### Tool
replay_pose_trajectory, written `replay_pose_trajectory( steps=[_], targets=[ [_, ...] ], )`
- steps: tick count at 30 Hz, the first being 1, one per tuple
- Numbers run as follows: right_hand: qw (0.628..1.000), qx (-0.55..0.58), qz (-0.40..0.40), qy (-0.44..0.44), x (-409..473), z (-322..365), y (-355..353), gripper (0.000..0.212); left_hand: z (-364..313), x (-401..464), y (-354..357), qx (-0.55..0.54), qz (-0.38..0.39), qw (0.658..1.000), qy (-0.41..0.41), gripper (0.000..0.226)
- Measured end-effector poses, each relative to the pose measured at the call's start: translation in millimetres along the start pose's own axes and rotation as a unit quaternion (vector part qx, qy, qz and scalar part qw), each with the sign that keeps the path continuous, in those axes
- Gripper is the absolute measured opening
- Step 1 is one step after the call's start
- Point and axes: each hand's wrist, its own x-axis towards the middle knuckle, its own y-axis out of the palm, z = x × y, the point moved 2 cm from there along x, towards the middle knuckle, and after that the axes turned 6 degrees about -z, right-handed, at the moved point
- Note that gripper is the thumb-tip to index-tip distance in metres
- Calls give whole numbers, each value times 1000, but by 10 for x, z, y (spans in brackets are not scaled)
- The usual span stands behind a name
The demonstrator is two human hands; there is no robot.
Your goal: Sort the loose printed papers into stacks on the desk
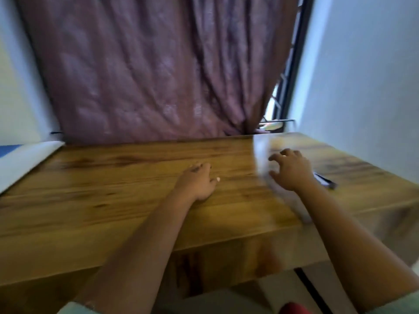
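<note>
wooden desk (113,200) carries a motion-blurred pale sheet of paper (263,159) toward its far right corner, just left of the right hand (292,171), whose curled fingers seem to grasp its edge; the left hand (197,180) rests flat mid-desk, holding nothing, farther from the sheet

whole view: smeared by motion, edges soft throughout
paper (263,159): a pale see-through streak on the counter (113,189) beside the right hand (291,169); print unreadable, sheet count unclear
right hand: fingers curled, contact with the paper unclear
dark object (325,181): partly behind the right wrist, kind unclear
white sheet (25,159): cut by the left edge
red object (292,308): cut by the bottom edge
</note>
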Motion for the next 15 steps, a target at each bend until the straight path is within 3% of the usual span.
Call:
replay_pose_trajectory(
  steps=[2,5,10,15],
  targets=[
    [992,-88,71,59,-133,-628,-18,50,-264,92,225,3,66,998,1,72],
    [984,2,155,87,-288,-1051,67,44,-492,245,489,45,134,990,-4,82],
    [988,93,119,41,-52,-1006,254,44,-658,395,610,70,147,987,-6,86],
    [989,94,103,41,492,-848,404,46,-454,467,606,59,126,990,-34,90]
  ],
)
